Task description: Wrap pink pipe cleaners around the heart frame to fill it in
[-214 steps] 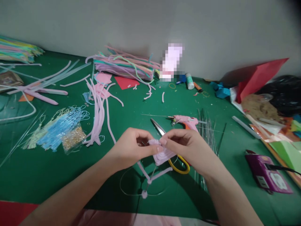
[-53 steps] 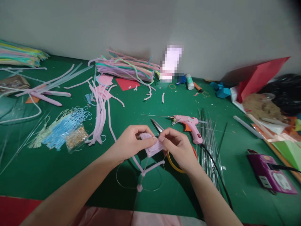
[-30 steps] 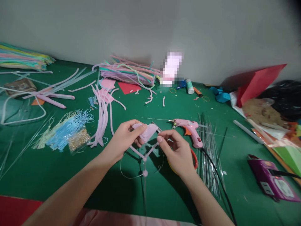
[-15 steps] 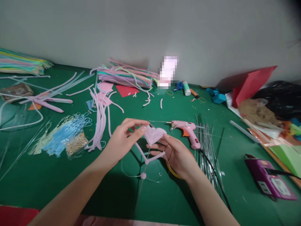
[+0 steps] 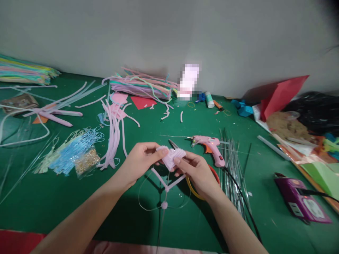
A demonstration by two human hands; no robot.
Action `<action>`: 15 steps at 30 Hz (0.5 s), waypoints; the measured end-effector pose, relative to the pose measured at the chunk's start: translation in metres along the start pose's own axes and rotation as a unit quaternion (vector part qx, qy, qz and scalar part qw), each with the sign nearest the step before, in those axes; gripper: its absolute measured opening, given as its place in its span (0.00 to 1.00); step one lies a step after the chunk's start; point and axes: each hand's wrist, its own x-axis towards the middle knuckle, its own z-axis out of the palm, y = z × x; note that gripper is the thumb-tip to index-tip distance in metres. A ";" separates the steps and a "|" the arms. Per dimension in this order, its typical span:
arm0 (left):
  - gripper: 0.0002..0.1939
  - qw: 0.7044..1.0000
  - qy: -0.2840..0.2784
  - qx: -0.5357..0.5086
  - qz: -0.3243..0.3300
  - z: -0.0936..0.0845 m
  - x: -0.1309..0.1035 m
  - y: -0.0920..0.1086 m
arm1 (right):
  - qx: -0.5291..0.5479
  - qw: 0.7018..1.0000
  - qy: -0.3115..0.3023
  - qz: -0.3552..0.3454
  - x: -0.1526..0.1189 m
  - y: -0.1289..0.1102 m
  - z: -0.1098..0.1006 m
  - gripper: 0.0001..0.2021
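A lilac heart made of pipe cleaners is pinched between my two hands. My left hand grips its left lobe with thumb and fingers. My right hand holds the right side, its thumb pressed on the front. Below the heart, on a thin wire stem, hang a V-shaped lilac pipe cleaner and a small pink pompom-like ball with fine wire loops at its sides. Partly behind my right hand lie scissors, with an orange-yellow handle and a blade tip showing above the heart.
A pink glue gun lies just beyond my right hand, beside thin metal wires. Lilac pipe cleaners, blue tassels and a bag of gold beads are at left. A purple power box sits at right.
Both hands have come lower with the heart, which now tilts. My right thumb has moved onto its front. More of the scissors shows, and the V piece and ball hang slightly lower.
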 end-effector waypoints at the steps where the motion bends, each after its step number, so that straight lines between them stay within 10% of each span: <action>1: 0.11 1.000 -0.003 -0.015 -0.003 0.000 0.001 -0.001 | 0.001 1.000 0.000 -0.006 0.000 0.000 0.000 0.11; 15: 0.13 0.996 -0.066 -0.037 -0.037 0.002 0.000 -0.009 | 0.006 1.000 0.005 -0.018 0.001 0.003 -0.004 0.11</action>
